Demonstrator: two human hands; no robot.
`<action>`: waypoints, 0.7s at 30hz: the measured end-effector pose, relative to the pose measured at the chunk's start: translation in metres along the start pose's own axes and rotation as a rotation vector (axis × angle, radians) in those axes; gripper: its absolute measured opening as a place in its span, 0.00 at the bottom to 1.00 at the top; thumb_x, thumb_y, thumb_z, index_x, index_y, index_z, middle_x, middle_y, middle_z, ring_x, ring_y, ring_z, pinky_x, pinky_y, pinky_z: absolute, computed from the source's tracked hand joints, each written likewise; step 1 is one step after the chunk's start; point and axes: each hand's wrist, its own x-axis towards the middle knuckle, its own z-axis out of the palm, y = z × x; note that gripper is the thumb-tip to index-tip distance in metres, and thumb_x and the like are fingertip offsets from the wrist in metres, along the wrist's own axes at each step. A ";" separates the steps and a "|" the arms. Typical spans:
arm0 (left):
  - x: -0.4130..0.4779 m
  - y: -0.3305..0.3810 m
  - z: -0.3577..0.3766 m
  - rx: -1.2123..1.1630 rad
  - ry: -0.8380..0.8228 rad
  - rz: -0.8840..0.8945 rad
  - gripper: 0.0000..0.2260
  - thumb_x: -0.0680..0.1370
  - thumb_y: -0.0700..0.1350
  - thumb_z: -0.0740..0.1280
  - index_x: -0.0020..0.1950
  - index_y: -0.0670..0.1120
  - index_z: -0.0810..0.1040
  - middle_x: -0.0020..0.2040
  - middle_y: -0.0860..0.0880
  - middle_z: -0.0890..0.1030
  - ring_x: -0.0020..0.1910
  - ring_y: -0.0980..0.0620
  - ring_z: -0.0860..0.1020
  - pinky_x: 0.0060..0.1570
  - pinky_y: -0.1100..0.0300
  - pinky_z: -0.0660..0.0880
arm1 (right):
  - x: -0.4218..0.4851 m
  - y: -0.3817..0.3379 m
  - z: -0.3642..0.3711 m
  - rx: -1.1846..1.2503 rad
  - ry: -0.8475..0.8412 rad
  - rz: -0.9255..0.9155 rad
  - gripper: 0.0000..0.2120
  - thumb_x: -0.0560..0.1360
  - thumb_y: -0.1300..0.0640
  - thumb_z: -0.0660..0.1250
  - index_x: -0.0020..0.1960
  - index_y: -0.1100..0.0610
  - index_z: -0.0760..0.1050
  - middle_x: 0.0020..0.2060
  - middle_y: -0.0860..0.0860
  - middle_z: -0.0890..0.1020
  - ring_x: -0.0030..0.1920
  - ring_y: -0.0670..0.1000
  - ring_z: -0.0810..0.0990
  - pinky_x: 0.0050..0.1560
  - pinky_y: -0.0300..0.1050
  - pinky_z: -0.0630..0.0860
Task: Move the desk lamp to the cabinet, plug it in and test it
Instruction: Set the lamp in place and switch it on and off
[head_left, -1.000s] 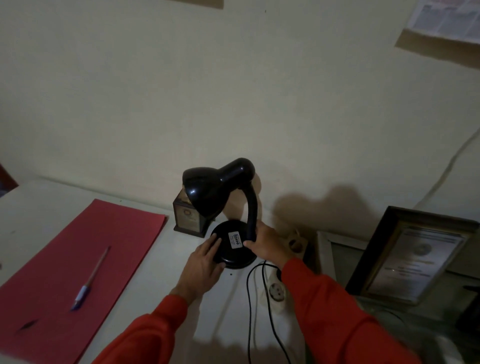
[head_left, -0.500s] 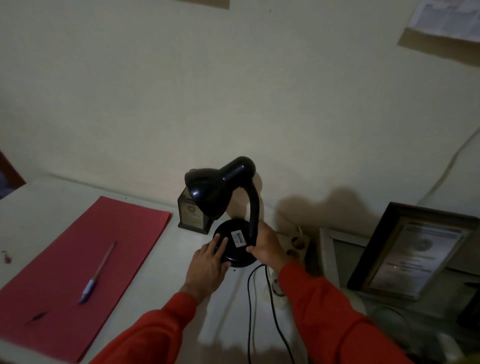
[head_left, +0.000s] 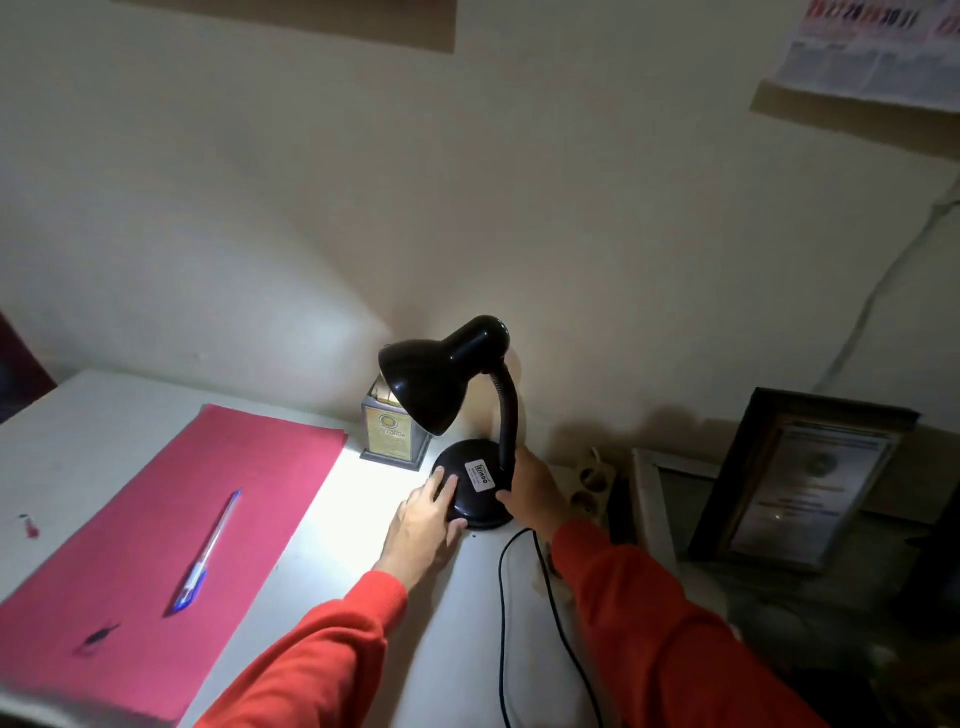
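A black desk lamp (head_left: 447, 384) with a bent neck stands on the white cabinet top (head_left: 332, 551) near the wall. Its shade faces left and down, and light falls on the surface and wall to its left. My left hand (head_left: 426, 514) rests flat on the front of the round base (head_left: 475, 483), fingers on top. My right hand (head_left: 530, 488) grips the foot of the neck at the base. The black cord (head_left: 504, 613) runs from the base toward me. A white power strip (head_left: 589, 483) lies just right of the base, partly hidden by my right hand.
A red folder (head_left: 171, 525) with a blue pen (head_left: 208, 551) lies at the left. A small square trophy block (head_left: 389, 431) stands behind the lamp shade. A framed certificate (head_left: 800, 483) leans on the wall at the right. A calendar (head_left: 878, 47) hangs top right.
The lamp has come on: a bright patch now lights the surface and wall left of the shade. Both hands stay on the base; the view has shifted slightly.
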 end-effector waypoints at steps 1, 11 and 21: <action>0.000 0.000 -0.002 0.003 -0.006 0.002 0.27 0.79 0.51 0.60 0.75 0.45 0.57 0.77 0.44 0.58 0.69 0.46 0.67 0.69 0.54 0.65 | -0.001 0.000 0.000 -0.009 -0.001 -0.001 0.30 0.71 0.65 0.71 0.70 0.64 0.64 0.66 0.60 0.73 0.68 0.57 0.71 0.70 0.48 0.67; -0.004 -0.004 -0.005 0.006 -0.031 0.004 0.29 0.77 0.49 0.62 0.75 0.48 0.56 0.77 0.48 0.58 0.67 0.45 0.68 0.66 0.51 0.67 | -0.011 0.003 0.007 -0.051 0.012 0.053 0.22 0.73 0.62 0.68 0.65 0.65 0.69 0.63 0.62 0.72 0.65 0.59 0.72 0.66 0.45 0.67; -0.003 -0.008 -0.003 0.079 -0.046 0.015 0.31 0.76 0.51 0.61 0.75 0.49 0.54 0.77 0.47 0.57 0.66 0.45 0.69 0.62 0.51 0.70 | -0.015 0.004 0.017 -0.109 0.001 -0.001 0.21 0.72 0.55 0.69 0.64 0.59 0.75 0.64 0.60 0.70 0.65 0.60 0.69 0.69 0.47 0.66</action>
